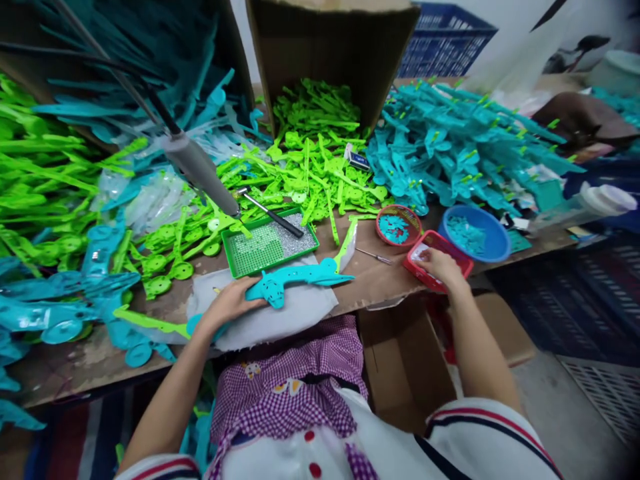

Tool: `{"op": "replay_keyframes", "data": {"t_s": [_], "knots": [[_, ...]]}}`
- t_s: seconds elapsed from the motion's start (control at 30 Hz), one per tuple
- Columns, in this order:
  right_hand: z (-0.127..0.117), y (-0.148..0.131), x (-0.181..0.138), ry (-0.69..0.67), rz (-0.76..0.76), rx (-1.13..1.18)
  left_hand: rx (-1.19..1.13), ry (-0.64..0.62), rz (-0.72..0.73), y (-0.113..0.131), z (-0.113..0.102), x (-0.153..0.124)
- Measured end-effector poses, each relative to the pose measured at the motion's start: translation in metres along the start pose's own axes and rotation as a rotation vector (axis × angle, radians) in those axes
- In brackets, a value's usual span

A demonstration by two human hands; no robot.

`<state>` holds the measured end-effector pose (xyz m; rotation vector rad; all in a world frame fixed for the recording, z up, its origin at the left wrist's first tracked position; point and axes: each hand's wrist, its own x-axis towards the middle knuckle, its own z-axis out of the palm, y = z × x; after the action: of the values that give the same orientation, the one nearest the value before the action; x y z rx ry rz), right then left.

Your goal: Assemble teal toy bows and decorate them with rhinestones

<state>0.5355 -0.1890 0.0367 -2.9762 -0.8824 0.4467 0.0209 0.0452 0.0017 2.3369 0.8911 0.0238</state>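
Left hand (233, 303) grips long turquoise plastic piece (300, 275); right hand (443, 267), hold unclear, could push red plastic basket (424, 275) off brown bench (373, 283) edge.

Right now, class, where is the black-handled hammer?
Left of centre in the head view, the hammer lies across the far rim of the green plastic tray, beside the grey cylindrical tool.

The turquoise part (300, 275) is smooth plastic with a sheen. The tray (275, 261), red bin (423, 277) and bowl (500, 250) are glossy plastic; the hammer (273, 212) has a metal head and matt handle. The box (320, 40) is dull cardboard, the table (380, 287) matt, the pad (295, 317) probably cloth, though blurred.
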Motion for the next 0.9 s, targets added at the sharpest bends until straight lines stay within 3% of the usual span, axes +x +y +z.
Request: {"op": "replay_keyframes", "data": {"t_s": [0.17, 0.27, 0.4, 0.5, 0.57, 0.6, 0.67, 0.7, 0.73, 0.8, 0.9], "knots": [[0.02, -0.021, 0.006, 0.084, -0.059, 0.117, 0.0, 0.008, 0.018, 0.003, -0.001, -0.001], [0.015, -0.021, 0.009, 0.112, -0.042, 0.074, 0.017, 0.018, 0.027, 0.004, -0.001, -0.002], [0.008, 0.0, 0.007, 0.177, 0.008, 0.111, 0.031, 0.016, 0.022, 0.003, -0.001, -0.002], [-0.001, 0.011, -0.008, 0.32, -0.017, 0.234, 0.033, 0.012, 0.018, 0.004, -0.001, -0.003], [-0.009, 0.001, -0.032, 0.429, -0.076, 0.336, 0.034, 0.009, 0.011, 0.005, -0.001, -0.003], [-0.012, -0.012, -0.048, 0.457, -0.122, 0.378, 0.035, 0.006, 0.009, 0.005, 0.0, -0.003], [-0.01, -0.053, -0.087, 0.462, -0.349, 0.65, 0.035, 0.0, 0.012, 0.005, 0.001, -0.003], [-0.005, -0.08, -0.107, 0.366, -0.456, 0.738, 0.034, 0.002, 0.015, 0.004, 0.002, -0.003], [0.003, -0.108, -0.126, 0.175, -0.569, 0.756, 0.033, 0.006, 0.016, 0.004, 0.002, -0.002], [0.025, -0.164, -0.153, -0.104, -0.702, 0.703, 0.033, 0.019, 0.015, 0.003, 0.003, -0.002], [0.055, -0.222, -0.163, -0.163, -0.686, 0.499, 0.029, 0.021, 0.03, 0.004, 0.003, -0.004]]}}
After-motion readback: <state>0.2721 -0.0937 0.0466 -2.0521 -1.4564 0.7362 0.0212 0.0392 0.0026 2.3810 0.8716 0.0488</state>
